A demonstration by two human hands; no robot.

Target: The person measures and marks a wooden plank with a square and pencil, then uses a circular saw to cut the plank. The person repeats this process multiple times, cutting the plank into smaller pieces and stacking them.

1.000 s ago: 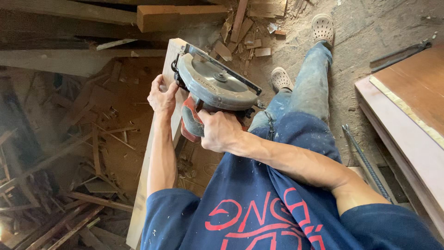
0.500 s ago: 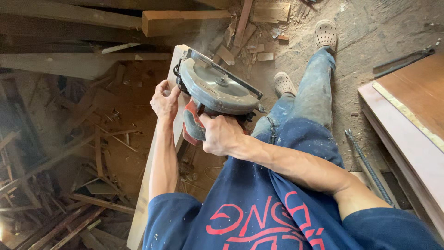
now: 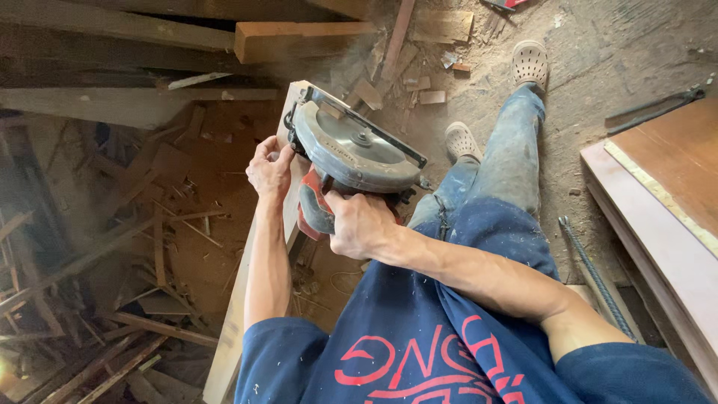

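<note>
A grey circular saw [image 3: 353, 153] with a red body rests on the far part of a long pale wooden board [image 3: 238, 310] that runs from bottom centre up to the middle. My right hand [image 3: 364, 224] is closed around the saw's red handle. My left hand [image 3: 271, 170] grips the board's left edge, right beside the saw's blade guard. A little dust hangs above the saw. My legs in dusty jeans and pale clogs [image 3: 530, 61] stretch out to the right of the board.
Wood offcuts and long slats [image 3: 134, 224] litter the sawdust-covered ground on the left. Thick beams [image 3: 299, 39] lie across the top. Brown panels [image 3: 673, 187] are stacked at the right, with a ribbed steel bar [image 3: 594, 273] beside them.
The saw has edged slightly farther along the board, both hands keeping their hold. The view has shifted a little.
</note>
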